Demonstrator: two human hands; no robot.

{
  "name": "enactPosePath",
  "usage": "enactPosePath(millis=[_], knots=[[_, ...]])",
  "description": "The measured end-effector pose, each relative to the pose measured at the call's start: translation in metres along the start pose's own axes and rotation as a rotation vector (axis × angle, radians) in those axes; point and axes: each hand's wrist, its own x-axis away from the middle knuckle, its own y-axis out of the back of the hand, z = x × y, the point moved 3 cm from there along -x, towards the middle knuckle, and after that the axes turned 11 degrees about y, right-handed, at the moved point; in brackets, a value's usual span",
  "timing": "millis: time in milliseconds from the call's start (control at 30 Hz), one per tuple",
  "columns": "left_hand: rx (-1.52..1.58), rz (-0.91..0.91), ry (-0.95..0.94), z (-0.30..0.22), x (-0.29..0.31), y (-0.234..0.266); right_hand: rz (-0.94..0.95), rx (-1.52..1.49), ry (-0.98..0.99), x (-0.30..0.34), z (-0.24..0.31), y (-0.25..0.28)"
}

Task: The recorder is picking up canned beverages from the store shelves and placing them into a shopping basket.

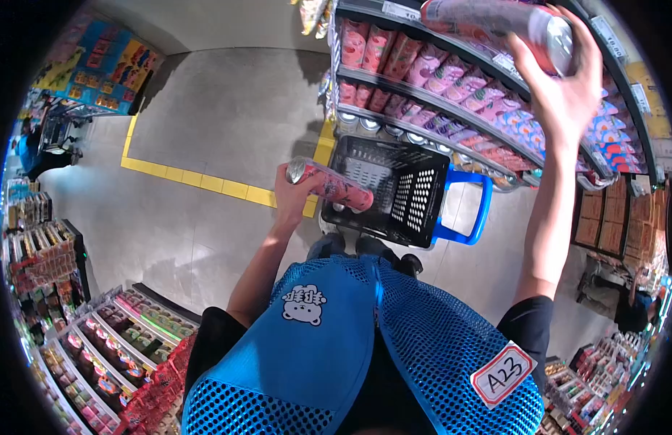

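My left hand (pixel 291 194) is closed around a tall pink canister (pixel 341 190) with a silvery metal end. That canister is tilted over the left part of a black plastic shopping basket (pixel 403 241), which has a blue handle (pixel 479 210). Up at the right, my right hand (pixel 573 98) grips a second pink canister (pixel 481 20), lying nearly level in front of the shelf's upper rows, its metal end toward my palm. Below it, the shelf unit (pixel 452 96) carries rows of pink, purple and blue printed packages.
A yellow floor line (pixel 205 180) runs left of the basket. Stocked displays stand at the far left (pixel 97 69) and lower left (pixel 104 355). Cardboard boxes (pixel 611 221) are stacked at the right. Another person (pixel 42 156) is at the left edge.
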Motion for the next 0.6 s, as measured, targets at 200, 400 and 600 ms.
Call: enactPosePath(millis=[200, 400, 600], knots=[[-0.339, -0.086, -0.001, 0.073, -0.014, 0.022, 0.25, -0.215, -0.227, 0.115, -0.004, 0.011], [-0.473, -0.089, -0.163, 0.147, -0.057, -0.032, 0.62, -0.151, -0.682, 0.29, -0.022, -0.022], [-0.758, -0.026, -0.456, 0.241, -0.111, -0.085, 0.824, -0.036, -0.607, 0.435, -0.049, -0.05]])
